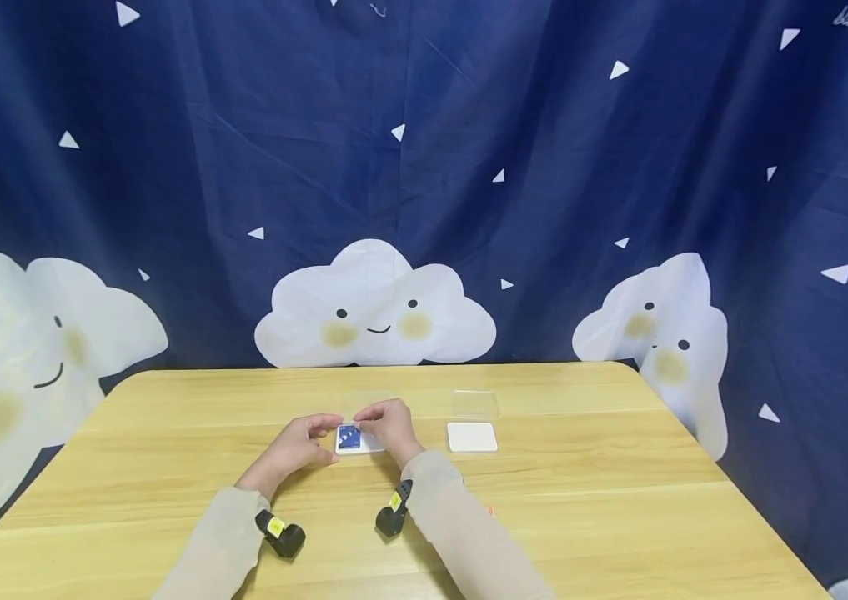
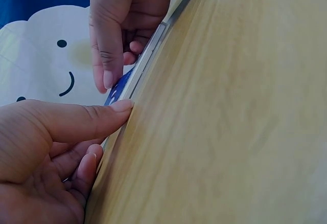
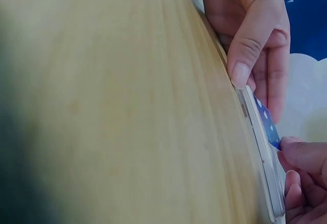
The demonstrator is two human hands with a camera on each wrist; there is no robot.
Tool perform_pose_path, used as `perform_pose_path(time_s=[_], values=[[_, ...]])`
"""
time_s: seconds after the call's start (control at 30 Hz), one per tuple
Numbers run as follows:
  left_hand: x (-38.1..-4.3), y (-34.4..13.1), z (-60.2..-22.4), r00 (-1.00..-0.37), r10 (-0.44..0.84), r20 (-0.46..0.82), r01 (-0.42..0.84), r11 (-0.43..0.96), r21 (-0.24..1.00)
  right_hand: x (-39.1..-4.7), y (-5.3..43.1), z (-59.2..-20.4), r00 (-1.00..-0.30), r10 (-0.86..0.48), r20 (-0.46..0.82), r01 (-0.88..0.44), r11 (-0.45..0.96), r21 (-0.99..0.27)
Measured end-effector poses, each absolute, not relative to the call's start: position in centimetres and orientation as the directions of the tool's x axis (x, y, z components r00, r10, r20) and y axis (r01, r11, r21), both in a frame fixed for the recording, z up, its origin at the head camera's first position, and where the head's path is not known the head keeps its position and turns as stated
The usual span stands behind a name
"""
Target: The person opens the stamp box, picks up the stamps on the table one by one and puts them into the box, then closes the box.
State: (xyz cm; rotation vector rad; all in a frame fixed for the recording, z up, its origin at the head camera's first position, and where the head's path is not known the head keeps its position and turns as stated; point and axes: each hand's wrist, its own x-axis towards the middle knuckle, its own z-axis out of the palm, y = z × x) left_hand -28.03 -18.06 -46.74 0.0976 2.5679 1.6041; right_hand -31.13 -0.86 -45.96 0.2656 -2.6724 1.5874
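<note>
Toward the far edge of the worktop (image 1: pixel 581 533), the blue card (image 1: pixel 349 437) could be creased if its corner, pinched by the right hand (image 1: pixel 392 428), were pulled unevenly; the white case (image 1: pixel 372 444) could slide if its left end, held between thumb and fingers of the left hand (image 1: pixel 296 446), were released. The card is seen on the case, between both hands.

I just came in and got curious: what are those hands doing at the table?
A person's right hand pinches a blue card with white crescents, over the left end of a flat white case. Their left hand holds that case at its left end. To the right, a second white case lies on the wooden table, its clear lid open behind it.
</note>
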Motion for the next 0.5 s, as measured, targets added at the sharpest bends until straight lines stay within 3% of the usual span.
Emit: perform_pose_path(time_s=[0.5], values=[[-27.93,-18.04,-46.73,-0.992,0.109,-0.057,-0.002,0.454,0.891,-31.32,-0.99,-46.07,-0.988,-0.121,0.098,-0.144,0.483,-0.864]])
